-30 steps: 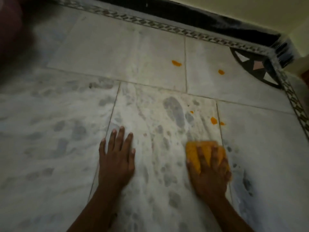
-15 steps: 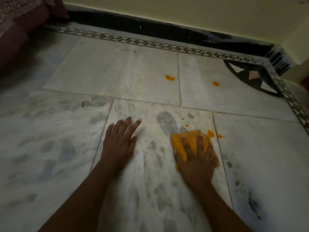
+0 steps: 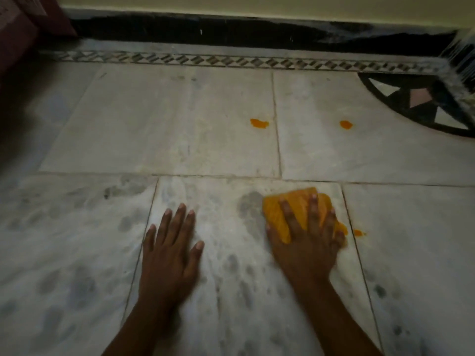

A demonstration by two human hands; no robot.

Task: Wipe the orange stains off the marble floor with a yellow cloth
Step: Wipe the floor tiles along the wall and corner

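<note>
The grey-veined white marble floor fills most of the frame; its left side sinks into shadow, and a dark reddish object in the upper left corner is cut off and hard to identify. The crumpled yellow cloth, right of centre, is partly covered and blurred at its right edge. The right hand presses flat on it, fingers spread, not gripping. The left hand, left of the cloth and apart from it, lies open and empty on the floor. Two small orange stains sit above the hands; a smaller spot lies just right of the cloth.
</note>
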